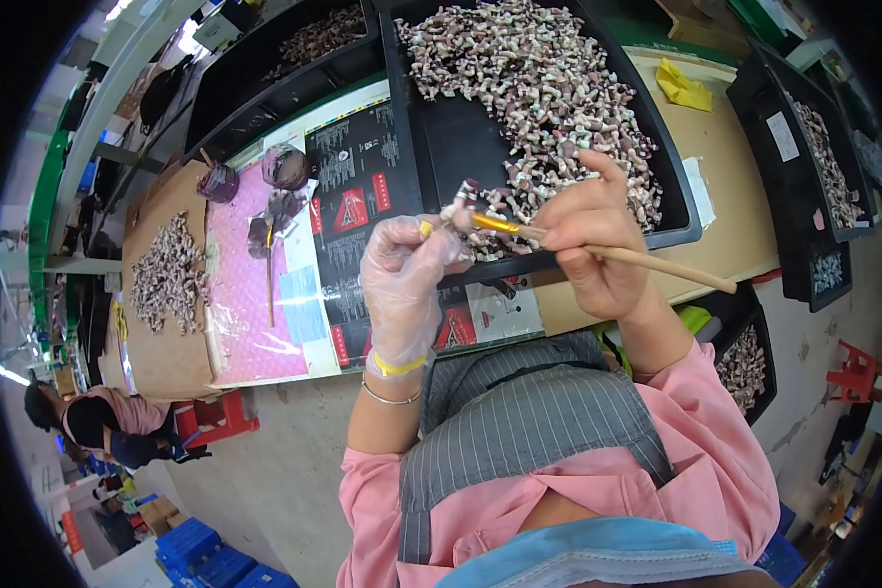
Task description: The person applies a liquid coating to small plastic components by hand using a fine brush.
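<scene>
My left hand [402, 279], in a clear plastic glove, is closed on a small pale and dark figurine piece [461, 204] above the near edge of a black tray [461, 147]. A paintbrush [657, 261] with a long wooden handle and gold ferrule is pinched in my bare right hand [598, 235]. Its tip touches or nearly touches the piece; the fingers and piece partly hide the contact. Many similar small pieces [559, 78] fill the tray's far and right side, while its left part shows bare black bottom.
Left of the tray stand a dark paint jar [218, 182] and a stained round container [286, 167], with another brush [269, 274] nearby. More pieces [171, 274] lie on brown cardboard. A yellow cloth [683, 85] and a black bin [804, 196] are at right; another person [118, 416] sits far left.
</scene>
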Demonstrator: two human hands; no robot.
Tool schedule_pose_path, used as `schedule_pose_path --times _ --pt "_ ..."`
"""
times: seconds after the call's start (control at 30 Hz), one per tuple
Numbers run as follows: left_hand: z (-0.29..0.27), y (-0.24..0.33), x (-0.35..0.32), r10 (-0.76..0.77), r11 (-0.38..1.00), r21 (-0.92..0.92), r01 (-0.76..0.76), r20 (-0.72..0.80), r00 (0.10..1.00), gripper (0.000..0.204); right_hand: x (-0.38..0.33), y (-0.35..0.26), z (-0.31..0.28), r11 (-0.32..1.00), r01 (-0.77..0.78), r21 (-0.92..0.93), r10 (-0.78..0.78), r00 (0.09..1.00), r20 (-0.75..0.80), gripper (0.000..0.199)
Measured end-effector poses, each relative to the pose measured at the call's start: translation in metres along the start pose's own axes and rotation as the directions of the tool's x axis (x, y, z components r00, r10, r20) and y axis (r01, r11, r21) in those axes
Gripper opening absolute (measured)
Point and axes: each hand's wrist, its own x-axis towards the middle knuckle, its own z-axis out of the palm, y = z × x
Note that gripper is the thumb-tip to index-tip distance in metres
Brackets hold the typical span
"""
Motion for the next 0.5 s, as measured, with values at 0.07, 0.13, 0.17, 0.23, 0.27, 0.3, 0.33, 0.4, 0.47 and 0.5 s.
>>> schedule_pose_path --times 0.07,0.13,0.17,0.23,0.27,0.3,0.33,0.4,0.47,0.5 --pt "0.000 -0.003 -0.001 0.011 1.000 0.019 -0.011 0.004 1.000 0.015 0.004 0.000 -0.001 0.999 -0.012 -0.044 0.013 0.999 0.035 0.005" --pt "-0.002 -0.002 0.001 0.015 1.000 0.017 -0.015 -0.006 1.000 0.015 0.006 0.002 -0.004 0.997 -0.017 -0.080 0.023 0.997 0.074 0.004" --pt "-0.003 -0.002 0.002 0.015 1.000 0.015 -0.015 -0.016 1.000 0.015 0.003 0.004 -0.009 0.992 -0.043 -0.119 0.046 0.999 0.017 0.004" --pt "-0.004 -0.002 0.003 0.017 1.000 0.019 -0.017 -0.003 1.000 0.014 0.001 0.005 -0.013 0.984 -0.072 -0.160 0.067 0.997 -0.039 0.004" --pt "-0.004 -0.003 0.003 0.018 1.000 0.025 -0.018 0.010 1.000 0.014 0.002 0.004 -0.012 0.993 -0.040 -0.107 0.040 0.999 -0.009 0.004" --pt "-0.004 -0.002 0.003 0.016 1.000 0.025 -0.016 0.012 1.000 0.014 0.003 0.001 -0.009 0.999 -0.012 -0.053 0.013 1.000 0.017 0.004" --pt "-0.003 -0.001 0.002 -0.003 0.999 0.035 0.003 0.007 1.000 0.014 0.005 -0.004 -0.007 0.996 -0.025 -0.088 0.033 0.995 0.091 0.009" --pt "-0.003 0.001 0.002 -0.019 0.999 0.047 0.019 0.003 1.000 0.013 0.004 0.003 -0.006 0.989 -0.035 -0.144 0.043 0.998 0.054 0.009" --pt "-0.005 0.003 0.003 -0.087 0.996 -0.031 0.088 0.024 0.996 0.014 0.006 0.009 -0.013 0.973 -0.064 -0.224 0.060 0.998 -0.024 0.003" --pt "-0.006 0.003 0.003 -0.086 0.996 -0.031 0.086 0.024 0.996 0.014 0.006 0.009 -0.013 0.973 -0.063 -0.223 0.059 0.998 -0.023 0.003"
